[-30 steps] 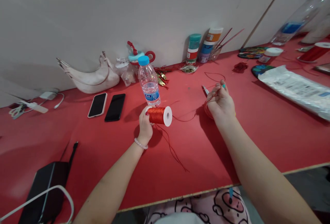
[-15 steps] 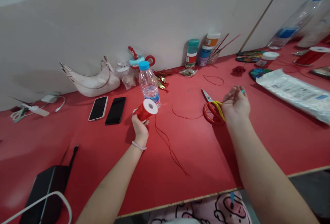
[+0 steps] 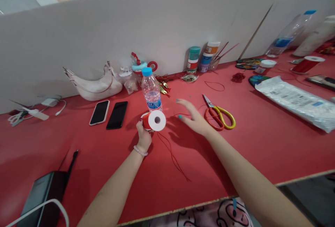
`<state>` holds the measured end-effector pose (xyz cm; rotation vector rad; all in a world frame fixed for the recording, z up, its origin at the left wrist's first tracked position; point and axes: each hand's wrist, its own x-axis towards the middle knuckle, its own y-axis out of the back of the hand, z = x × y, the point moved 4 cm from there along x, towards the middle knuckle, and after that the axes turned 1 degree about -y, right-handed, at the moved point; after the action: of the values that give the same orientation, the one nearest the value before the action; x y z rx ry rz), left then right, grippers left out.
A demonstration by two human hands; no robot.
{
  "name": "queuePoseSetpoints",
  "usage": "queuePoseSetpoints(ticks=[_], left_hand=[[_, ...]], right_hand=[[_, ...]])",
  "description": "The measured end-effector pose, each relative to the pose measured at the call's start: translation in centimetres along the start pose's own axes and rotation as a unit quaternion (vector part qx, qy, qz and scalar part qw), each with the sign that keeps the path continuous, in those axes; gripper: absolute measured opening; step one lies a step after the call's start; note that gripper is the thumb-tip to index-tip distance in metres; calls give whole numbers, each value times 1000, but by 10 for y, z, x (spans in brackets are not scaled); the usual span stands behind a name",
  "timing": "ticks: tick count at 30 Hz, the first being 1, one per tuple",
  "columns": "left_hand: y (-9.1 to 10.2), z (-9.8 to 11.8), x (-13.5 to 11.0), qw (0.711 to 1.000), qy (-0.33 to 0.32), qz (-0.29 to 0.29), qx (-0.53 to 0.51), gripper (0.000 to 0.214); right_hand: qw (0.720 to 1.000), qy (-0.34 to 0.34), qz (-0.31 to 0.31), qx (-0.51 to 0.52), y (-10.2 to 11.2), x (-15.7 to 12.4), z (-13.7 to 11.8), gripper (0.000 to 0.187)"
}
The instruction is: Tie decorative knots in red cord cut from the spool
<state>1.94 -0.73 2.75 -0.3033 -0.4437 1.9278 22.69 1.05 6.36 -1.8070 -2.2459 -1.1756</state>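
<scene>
My left hand point(image 3: 143, 134) is wrapped around a spool of red cord point(image 3: 146, 121), its white end facing me, just in front of a water bottle point(image 3: 151, 92). A length of thin red cord point(image 3: 171, 152) hangs from the spool and trails over the table toward me. My right hand point(image 3: 193, 118) hovers to the right of the spool with thumb and fingers apart, holding nothing. To its right lie scissors point(image 3: 216, 112) with one red and one yellow handle, blades slightly apart. Another bit of cord passes behind my right hand, partly hidden.
Two phones point(image 3: 117, 114) and a pale handbag point(image 3: 96, 84) are at the left. Paint jars point(image 3: 193, 59) stand against the white partition point(image 3: 157, 24). A plastic mailing bag point(image 3: 295, 99) and a second red spool point(image 3: 307, 65) lie on the right. A black box point(image 3: 43, 195) sits front left.
My right hand has moved left from beside the scissors toward the spool, its curled fingers now spread. The spool has shifted slightly right and turned its white end more toward me.
</scene>
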Motion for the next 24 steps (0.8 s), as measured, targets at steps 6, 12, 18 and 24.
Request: queuePoseSetpoints(ticks=[6, 12, 18, 24], left_hand=[[-17, 3, -14, 976, -2, -209, 63, 31], [-23, 3, -22, 917, -34, -348, 193, 34], [-25, 2, -23, 900, -71, -363, 232, 35], [-13, -1, -12, 932, -88, -175, 306, 28]], right_hand=[[959, -49, -174, 219, -45, -9, -14, 60], [953, -134, -192, 192, -42, -8, 0, 13], [920, -201, -60, 330, -21, -2, 1, 10], [854, -237, 66, 458, -6, 0, -1, 14]])
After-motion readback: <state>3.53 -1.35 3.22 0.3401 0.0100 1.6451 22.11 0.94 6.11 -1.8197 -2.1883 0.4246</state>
